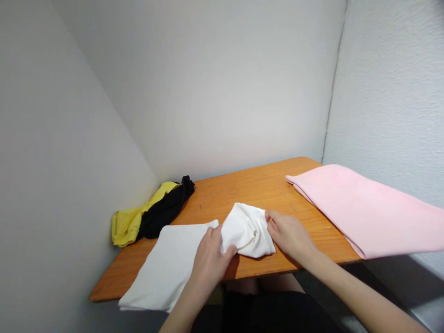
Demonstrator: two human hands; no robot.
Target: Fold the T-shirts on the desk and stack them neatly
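Note:
A piece of white cloth (243,229), bunched and creased, lies near the front edge of the table between my hands. My right hand (286,231) pinches its right edge between thumb and fingers. At its left side, my left hand (212,254) has fingers and thumb closed on the fabric. Under and beside my left wrist lies a flat, folded white cloth (166,263), partly over the front edge. Whether the two white pieces are one garment is hidden by my left hand.
A wooden table (256,180) stands against the walls. Crumpled yellow cloth (128,224) and black cloth (166,210) lie together at its left end. Folded pink cloth (367,208) covers the right end and hangs past the edge. My lap is below the front edge.

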